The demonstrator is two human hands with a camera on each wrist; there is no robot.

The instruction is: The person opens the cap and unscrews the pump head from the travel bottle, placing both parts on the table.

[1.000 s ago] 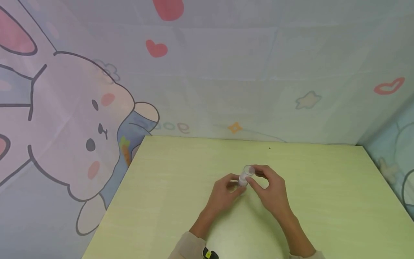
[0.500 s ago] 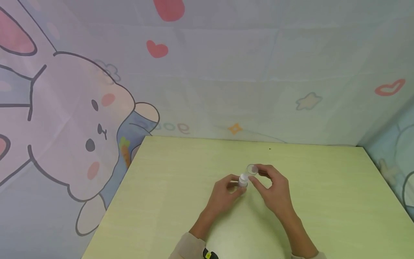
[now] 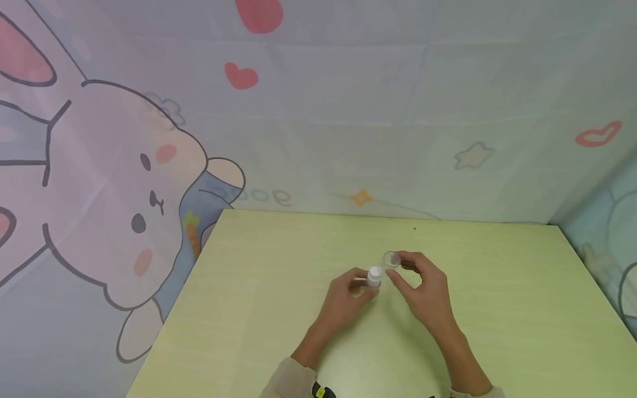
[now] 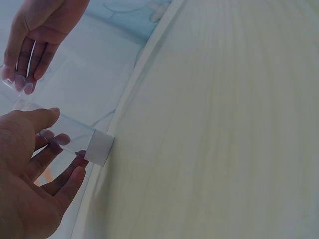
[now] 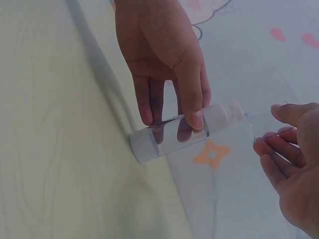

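The clear, white-based, plastic-looking cylindrical bottle [image 5: 170, 137], held between partly curled left fingers [image 5: 142, 99], is presumably light, stiff and slippery, best gripped mid-body, while the thin transparent cap [image 5: 262, 126] is pinched just beside it by right fingers [image 5: 285, 148].

We see a clear, white-based bottle [image 5: 172, 143], clear cap [image 3: 390, 258], yellow-green table [image 3: 278, 260] and, past its far edge, greyish cloth [image 3: 343, 77] with pink hearts [image 3: 241, 76].

A cartoon-printed cloth [image 3: 348, 99] hangs behind a yellow-green table [image 3: 278, 260].
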